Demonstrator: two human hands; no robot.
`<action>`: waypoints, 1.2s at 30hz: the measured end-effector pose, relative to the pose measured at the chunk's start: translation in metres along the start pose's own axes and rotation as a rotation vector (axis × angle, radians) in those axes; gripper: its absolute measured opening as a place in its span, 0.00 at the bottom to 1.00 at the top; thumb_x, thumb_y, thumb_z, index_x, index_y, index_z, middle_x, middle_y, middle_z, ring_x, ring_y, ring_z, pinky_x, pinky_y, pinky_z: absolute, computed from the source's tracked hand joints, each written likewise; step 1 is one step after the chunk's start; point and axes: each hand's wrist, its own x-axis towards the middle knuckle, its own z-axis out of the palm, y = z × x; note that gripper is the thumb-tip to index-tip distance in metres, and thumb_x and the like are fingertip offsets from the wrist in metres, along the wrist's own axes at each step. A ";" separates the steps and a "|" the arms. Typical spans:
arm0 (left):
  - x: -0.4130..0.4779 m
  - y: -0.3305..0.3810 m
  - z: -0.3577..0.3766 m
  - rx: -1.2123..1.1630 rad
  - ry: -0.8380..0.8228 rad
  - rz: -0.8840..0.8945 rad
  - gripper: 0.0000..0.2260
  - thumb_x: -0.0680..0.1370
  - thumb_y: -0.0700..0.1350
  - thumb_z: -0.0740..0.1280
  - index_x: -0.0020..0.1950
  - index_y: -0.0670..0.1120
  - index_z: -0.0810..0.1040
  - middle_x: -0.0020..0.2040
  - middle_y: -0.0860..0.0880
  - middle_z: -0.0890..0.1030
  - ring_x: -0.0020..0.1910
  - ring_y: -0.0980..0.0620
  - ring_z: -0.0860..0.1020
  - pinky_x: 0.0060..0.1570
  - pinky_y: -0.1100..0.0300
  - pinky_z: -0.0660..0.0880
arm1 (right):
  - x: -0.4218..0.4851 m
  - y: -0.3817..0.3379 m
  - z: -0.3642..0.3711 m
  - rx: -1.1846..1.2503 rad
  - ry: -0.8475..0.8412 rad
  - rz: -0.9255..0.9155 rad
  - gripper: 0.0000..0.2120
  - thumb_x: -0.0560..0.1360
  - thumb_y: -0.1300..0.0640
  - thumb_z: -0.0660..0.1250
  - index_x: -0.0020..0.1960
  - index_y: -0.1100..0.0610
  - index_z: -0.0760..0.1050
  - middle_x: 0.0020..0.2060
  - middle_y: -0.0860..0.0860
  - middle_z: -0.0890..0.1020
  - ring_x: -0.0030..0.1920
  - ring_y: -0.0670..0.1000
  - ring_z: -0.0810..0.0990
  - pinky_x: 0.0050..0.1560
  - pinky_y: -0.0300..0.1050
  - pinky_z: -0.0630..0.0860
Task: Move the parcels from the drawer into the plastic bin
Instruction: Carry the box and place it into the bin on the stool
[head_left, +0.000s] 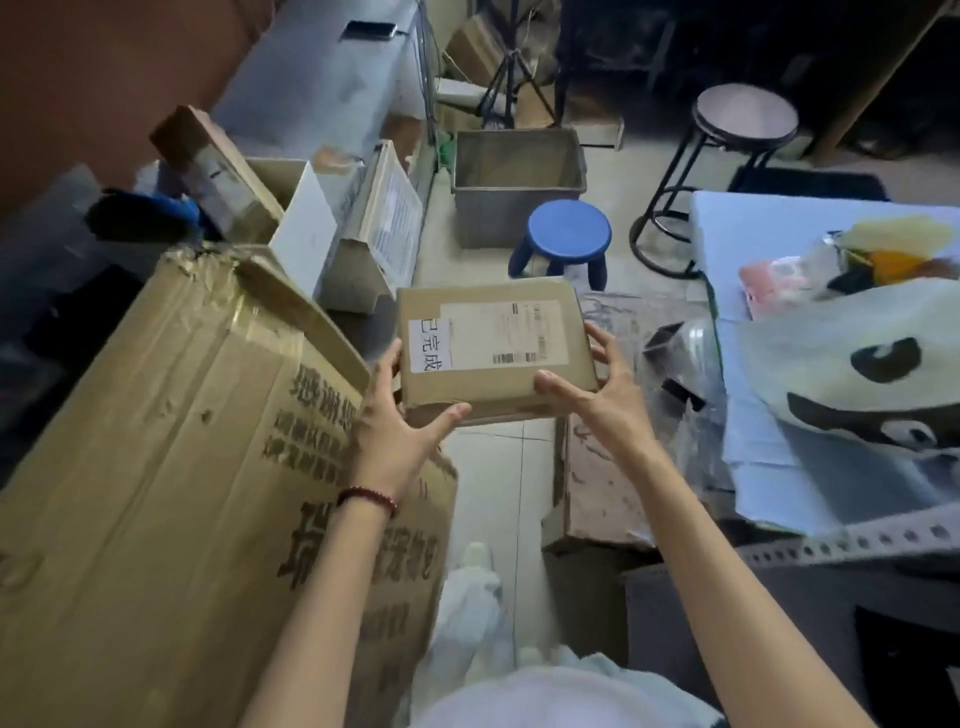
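Note:
I hold a flat brown cardboard parcel with a white shipping label in the air over the tiled floor. My left hand grips its near left corner, thumb under the front edge. My right hand grips its near right corner, fingers up the right side. A grey plastic bin stands on the floor farther ahead, and I see nothing in it. More parcels lie stacked at the left behind a big carton. The drawer itself cannot be made out.
A large taped cardboard carton fills the left foreground. A blue stool stands just before the bin, a tall black stool to its right. A table with a panda bag sits at right. A worn box lies under my right arm.

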 end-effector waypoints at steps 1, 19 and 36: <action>0.021 0.002 0.000 0.026 -0.025 0.008 0.44 0.67 0.50 0.78 0.77 0.53 0.57 0.71 0.51 0.68 0.67 0.55 0.68 0.67 0.56 0.66 | 0.016 -0.004 0.004 -0.008 0.031 0.008 0.38 0.68 0.51 0.78 0.73 0.47 0.63 0.60 0.44 0.73 0.56 0.41 0.74 0.51 0.35 0.78; 0.322 0.061 0.055 0.060 -0.134 0.084 0.31 0.74 0.52 0.70 0.74 0.51 0.62 0.69 0.51 0.71 0.62 0.57 0.70 0.56 0.67 0.67 | 0.298 -0.040 -0.006 -0.001 0.084 0.053 0.37 0.67 0.51 0.78 0.71 0.43 0.63 0.64 0.45 0.72 0.62 0.48 0.74 0.58 0.43 0.76; 0.602 0.083 0.093 0.062 -0.150 0.086 0.32 0.73 0.51 0.72 0.74 0.53 0.61 0.69 0.52 0.71 0.64 0.57 0.68 0.60 0.58 0.69 | 0.573 -0.083 0.019 0.010 0.078 0.063 0.36 0.68 0.51 0.77 0.70 0.41 0.64 0.61 0.42 0.72 0.54 0.37 0.74 0.47 0.32 0.73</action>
